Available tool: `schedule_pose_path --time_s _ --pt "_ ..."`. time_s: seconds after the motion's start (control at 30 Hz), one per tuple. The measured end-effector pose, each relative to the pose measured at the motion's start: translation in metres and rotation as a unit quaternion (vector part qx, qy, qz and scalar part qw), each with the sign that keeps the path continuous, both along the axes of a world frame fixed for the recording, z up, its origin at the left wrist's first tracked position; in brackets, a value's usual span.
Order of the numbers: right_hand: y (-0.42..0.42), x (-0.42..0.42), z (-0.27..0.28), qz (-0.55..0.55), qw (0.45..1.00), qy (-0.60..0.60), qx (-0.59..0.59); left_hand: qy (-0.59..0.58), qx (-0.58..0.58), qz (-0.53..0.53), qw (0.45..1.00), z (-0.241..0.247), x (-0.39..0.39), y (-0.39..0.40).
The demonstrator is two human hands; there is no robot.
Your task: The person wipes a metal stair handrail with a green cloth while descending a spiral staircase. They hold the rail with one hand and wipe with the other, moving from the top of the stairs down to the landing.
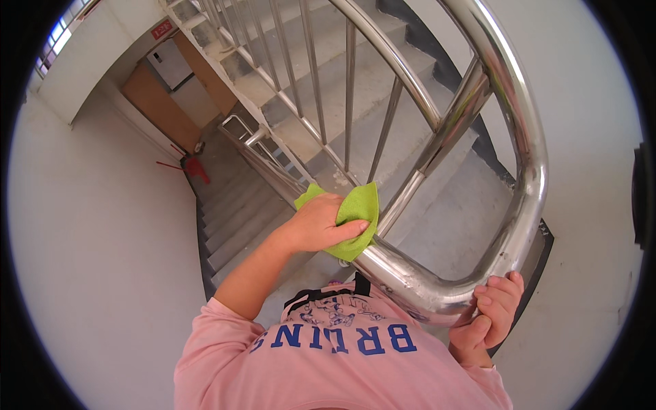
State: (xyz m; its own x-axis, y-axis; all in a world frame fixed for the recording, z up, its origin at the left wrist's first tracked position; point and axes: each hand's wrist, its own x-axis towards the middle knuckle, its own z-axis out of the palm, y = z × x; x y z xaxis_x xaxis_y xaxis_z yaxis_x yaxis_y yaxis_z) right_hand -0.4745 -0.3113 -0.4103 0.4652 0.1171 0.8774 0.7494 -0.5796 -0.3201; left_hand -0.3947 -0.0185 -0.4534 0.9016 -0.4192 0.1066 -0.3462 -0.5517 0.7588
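A green cloth (357, 225) is wrapped over the polished metal handrail (405, 271). My left hand (324, 221) grips the cloth against the rail, thumb lying along its near side. At the lower right, my right hand (492, 307) rests against the underside and outer side of the same rail where it bends, its fingers curled at the tube; it holds no cloth. Small dark marks show on the rail near the bend. Thin metal balusters (350, 102) stand behind, joined to a slanting lower bar.
Concrete steps (333, 66) rise beyond the balusters; another flight (246, 220) descends at the left. Below are a brown door (161, 110) and a red object (196, 169) by the wall. White walls (102, 215) enclose both sides.
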Motion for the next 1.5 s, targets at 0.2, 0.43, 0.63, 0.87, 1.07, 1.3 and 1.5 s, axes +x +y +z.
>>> schedule_pose_path --time_s 0.2,0.43,0.63,0.87,1.07,1.3,1.5 --pt "0.002 -0.001 0.0 -0.014 1.0 0.006 0.011 0.104 0.044 0.032 0.993 -0.015 0.023 0.03" --pt "0.005 -0.002 0.002 -0.043 0.999 0.016 -0.016 0.21 0.126 0.101 0.964 -0.046 0.053 0.062" --pt "0.008 -0.006 0.003 -0.079 0.995 0.033 -0.052 0.237 0.132 0.086 0.959 -0.071 0.072 0.093" --pt "0.015 -0.004 -0.017 -0.084 0.994 -0.019 0.062 0.163 0.094 0.078 0.979 -0.091 0.064 0.105" --pt "0.005 -0.007 -0.013 -0.111 0.979 -0.014 0.17 0.031 0.033 0.053 0.998 -0.105 0.057 0.11" --pt "0.092 -0.023 -0.041 -0.234 0.901 -0.137 0.338 -0.157 -0.043 0.043 0.986 -0.118 0.037 0.122" --pt "0.162 -0.027 -0.127 -0.117 0.917 0.032 0.379 -0.293 0.04 0.028 0.955 -0.124 0.02 0.116"
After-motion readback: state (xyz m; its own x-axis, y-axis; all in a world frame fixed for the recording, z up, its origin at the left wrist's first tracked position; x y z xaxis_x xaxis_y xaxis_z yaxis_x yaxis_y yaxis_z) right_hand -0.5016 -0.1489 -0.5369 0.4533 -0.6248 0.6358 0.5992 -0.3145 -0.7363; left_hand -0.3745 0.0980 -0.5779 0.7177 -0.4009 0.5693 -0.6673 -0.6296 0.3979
